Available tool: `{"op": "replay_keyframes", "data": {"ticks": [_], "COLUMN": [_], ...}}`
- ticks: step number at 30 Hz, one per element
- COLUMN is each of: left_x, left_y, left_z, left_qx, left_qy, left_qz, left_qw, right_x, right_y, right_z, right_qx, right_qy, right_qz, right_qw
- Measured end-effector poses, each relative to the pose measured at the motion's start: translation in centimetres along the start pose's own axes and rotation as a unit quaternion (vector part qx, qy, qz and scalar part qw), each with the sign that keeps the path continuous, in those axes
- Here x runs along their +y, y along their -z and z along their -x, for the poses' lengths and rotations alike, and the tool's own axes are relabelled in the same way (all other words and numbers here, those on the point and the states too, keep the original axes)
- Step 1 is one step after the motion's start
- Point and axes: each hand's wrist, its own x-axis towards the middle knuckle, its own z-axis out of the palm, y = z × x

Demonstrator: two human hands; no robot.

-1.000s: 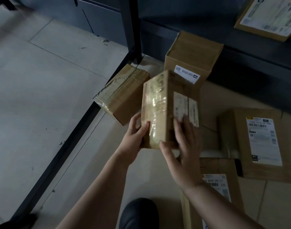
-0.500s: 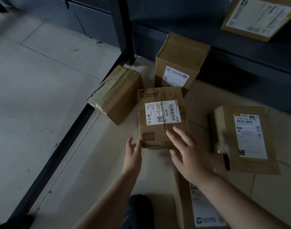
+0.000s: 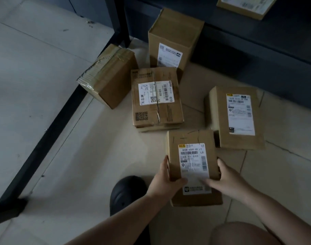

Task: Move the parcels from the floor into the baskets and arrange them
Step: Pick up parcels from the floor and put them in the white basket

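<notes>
The nearest parcel (image 3: 191, 167) is held on the floor (image 3: 98, 156) between both hands: the left hand (image 3: 166, 181) is curled round its left edge with the thumb over the label, and the right hand (image 3: 227, 179) is wrapped round its right edge, thumb laid across the label's lower part. Whether the box is lifted clear of the tiles cannot be told. 4 other parcels are seen on the floor: a flat one (image 3: 156, 98) just beyond, a tall upright one (image 3: 172, 41) behind it, a taped one (image 3: 108, 76) tilted against the dark frame rail (image 3: 50, 128), and a labelled one (image 3: 236, 117) just to the right. No basket is seen; only a dark shelf unit (image 3: 257, 41) with 1 more box (image 3: 246, 6) on it.

A slip is judged the main risk, since the grip is taken at the near end only and the far end could sag or swing. The neighbouring box on the right lies close, so it could be knocked if the held parcel is swung that way. The tilted taped box could topple if the rail is bumped. A dark shoe (image 3: 128, 193) lies just beside the load, so a dropped box could land on it.
</notes>
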Motion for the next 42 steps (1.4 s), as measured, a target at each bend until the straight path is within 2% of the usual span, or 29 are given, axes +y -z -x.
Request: {"op": "replay_keyframes", "data": {"ticks": [4, 7, 9, 12, 16, 19, 21, 24, 26, 28, 30, 31, 34, 37, 39, 42], "left_x": [2.1, 5.1, 8.2, 12.2, 14.6, 13.9, 12.8, 11.1, 10.0, 9.2, 9.2, 9.6, 12.4, 17.7, 22.0, 28.8], "left_y": [-1.1, -0.5, 0.6, 3.5, 7.9, 10.0, 11.1, 13.0, 13.4, 12.8, 11.8, 11.2, 10.8, 10.9, 10.6, 10.0], "left_z": [3.1, 5.1, 5.5, 4.0, 0.1, -2.0, -2.7, -3.7, -4.3, -4.6, -4.6, -4.3, -2.0, 2.1, 6.0, 14.0], "left_qx": [0.030, 0.050, 0.086, 0.117, 0.192, 0.167, 0.151, 0.204, 0.217, 0.163, 0.088, 0.064, 0.049, 0.034, 0.047, 0.087], "left_qy": [-0.119, -0.216, -0.281, -0.316, -0.283, -0.218, -0.187, -0.166, -0.105, -0.065, -0.098, -0.113, -0.130, -0.143, -0.152, -0.149], "left_qz": [-0.135, -0.166, -0.110, 0.064, 0.044, 0.018, 0.033, 0.114, 0.136, 0.140, 0.138, 0.153, 0.127, 0.077, 0.097, 0.122], "left_qw": [0.983, 0.961, 0.949, 0.939, 0.939, 0.961, 0.970, 0.958, 0.961, 0.975, 0.982, 0.980, 0.982, 0.986, 0.983, 0.977], "right_x": [-0.3, -2.7, -5.7, -10.5, -14.9, -15.6, -15.4, -14.7, -13.5, -12.2, -12.2, -12.4, -13.2, -15.0, -17.2, -21.4], "right_y": [2.6, 6.2, 7.9, 8.5, 6.8, 5.1, 5.0, 6.0, 6.0, 4.8, 3.3, 2.7, 2.5, 5.0, 8.0, 14.2], "right_z": [2.7, 5.1, 5.3, 3.1, -2.2, -5.2, -6.3, -7.7, -8.7, -9.6, -9.8, -9.7, -7.4, -2.4, 2.3, 11.9], "right_qx": [0.068, 0.083, 0.086, 0.095, 0.141, 0.141, 0.162, 0.192, 0.151, 0.079, 0.030, 0.034, 0.116, 0.149, 0.155, 0.208], "right_qy": [0.035, 0.088, 0.150, 0.216, 0.197, 0.177, 0.174, 0.142, 0.066, 0.034, 0.032, 0.029, 0.000, -0.027, 0.002, 0.033], "right_qz": [-0.100, -0.143, -0.179, -0.224, -0.231, -0.180, -0.179, -0.259, -0.345, -0.405, -0.422, -0.428, -0.450, -0.456, -0.456, -0.440], "right_qw": [0.992, 0.982, 0.969, 0.946, 0.942, 0.957, 0.955, 0.936, 0.924, 0.910, 0.905, 0.903, 0.885, 0.877, 0.876, 0.873]}}
